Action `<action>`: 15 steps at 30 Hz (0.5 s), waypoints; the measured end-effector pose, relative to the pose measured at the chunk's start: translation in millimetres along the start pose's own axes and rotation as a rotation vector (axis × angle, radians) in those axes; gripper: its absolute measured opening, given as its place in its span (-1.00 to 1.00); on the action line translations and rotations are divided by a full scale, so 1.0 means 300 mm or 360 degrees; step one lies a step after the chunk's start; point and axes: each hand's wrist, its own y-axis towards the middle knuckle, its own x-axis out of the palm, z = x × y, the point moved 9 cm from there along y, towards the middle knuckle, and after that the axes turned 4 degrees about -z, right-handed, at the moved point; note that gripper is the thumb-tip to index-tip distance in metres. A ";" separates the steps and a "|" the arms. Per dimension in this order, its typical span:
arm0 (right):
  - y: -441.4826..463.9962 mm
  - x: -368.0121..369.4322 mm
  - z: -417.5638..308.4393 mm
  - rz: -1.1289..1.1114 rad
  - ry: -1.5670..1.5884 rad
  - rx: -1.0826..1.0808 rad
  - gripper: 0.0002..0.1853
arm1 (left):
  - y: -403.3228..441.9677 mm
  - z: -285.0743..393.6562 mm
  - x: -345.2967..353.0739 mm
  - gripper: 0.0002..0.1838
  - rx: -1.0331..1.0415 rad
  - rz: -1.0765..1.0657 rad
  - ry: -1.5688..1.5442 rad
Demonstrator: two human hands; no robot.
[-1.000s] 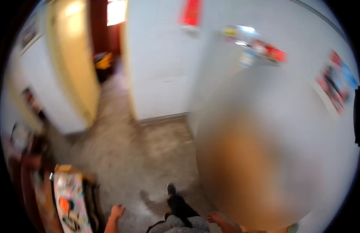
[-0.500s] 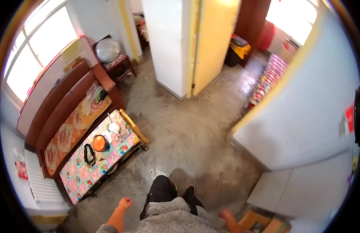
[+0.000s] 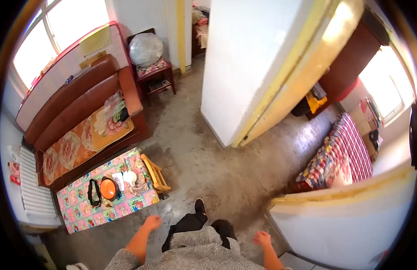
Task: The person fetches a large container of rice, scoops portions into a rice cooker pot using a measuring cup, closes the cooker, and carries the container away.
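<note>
My left hand point(image 3: 152, 222) hangs at my left side above the floor, right of the low table point(image 3: 78, 215) with its flowered, checked cloth. Its fingers are smeared by motion, and nothing shows in it. At my right side, my right hand point(image 3: 262, 239) hangs near the end of the white wall, with loosely bent fingers partly apart and nothing in them. Neither hand touches anything. On the table are an orange-lidded pot point(image 3: 109, 189), a black strap-like loop point(image 3: 94, 193), a white bowl-like item point(image 3: 130, 177) and a crumpled cloth point(image 3: 139, 186).
A brown sofa point(image 3: 88, 92) stands behind the table, with a small wooden chair point(image 3: 155, 173) at its right end. Ahead, a white wall corner point(image 3: 237, 67) meets a yellow-edged door point(image 3: 298, 76). Beyond the doorway is a bed point(image 3: 348, 150). Concrete floor point(image 3: 186, 148) runs between them.
I have stepped forward and the view has shifted toward the doorway. The bed shows more fully, and the box at lower right is out of view. Both hands have swung slightly.
</note>
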 end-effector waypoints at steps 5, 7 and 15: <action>0.243 0.233 -0.105 -0.0243 -0.0213 0.0136 -0.75 | 0.226 0.577 -0.483 -0.46 0.0372 0.0267 -0.0223; 0.415 0.311 -0.218 -0.0385 -0.0175 0.0111 -0.73 | 0.316 0.727 -0.623 -0.41 0.0270 0.0137 -0.0349; 0.636 0.754 -1.100 -0.0316 -0.0554 0.0170 -0.68 | 0.623 0.883 -1.063 -0.21 0.0170 0.0440 -0.1020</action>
